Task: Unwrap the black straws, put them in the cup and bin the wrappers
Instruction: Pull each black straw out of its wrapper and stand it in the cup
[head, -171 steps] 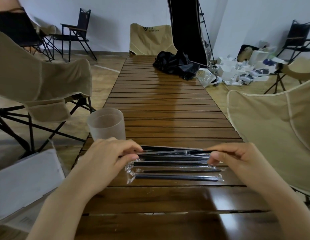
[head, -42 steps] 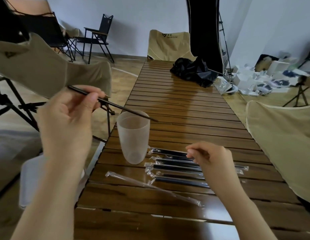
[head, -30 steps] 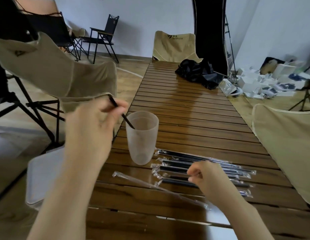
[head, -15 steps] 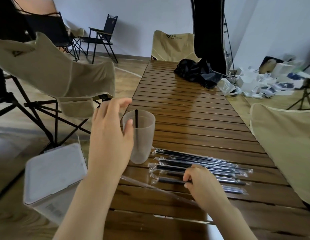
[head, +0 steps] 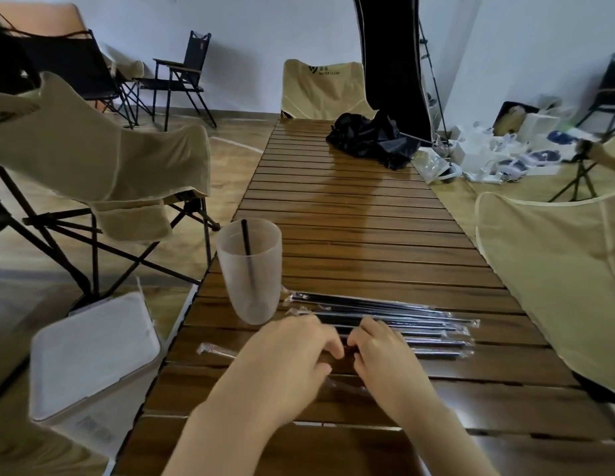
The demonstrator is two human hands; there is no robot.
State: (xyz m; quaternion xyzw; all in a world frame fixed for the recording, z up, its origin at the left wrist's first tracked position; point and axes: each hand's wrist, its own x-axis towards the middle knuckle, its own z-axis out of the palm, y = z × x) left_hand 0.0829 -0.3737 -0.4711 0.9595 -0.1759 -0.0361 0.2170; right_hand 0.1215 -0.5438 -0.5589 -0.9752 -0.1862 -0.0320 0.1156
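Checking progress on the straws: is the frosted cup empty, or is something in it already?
Not empty. One black straw stands in the frosted cup, leaning on its far rim; the other straws lie wrapped on the table.

I count one frosted cup (head: pixel 250 274) at eleven o'clock from my hands, with one black straw (head: pixel 247 250) standing in it. About six wrapped straws (head: pixel 402 321) lie at one o'clock, the exact count unclear. One empty wrapper (head: pixel 215 350) lies at nine o'clock. One white bin (head: pixel 93 359) stands beside the bench (head: pixel 350 214).

Both hands (head: pixel 292 352) (head: pixel 385 355) low, fingers curled
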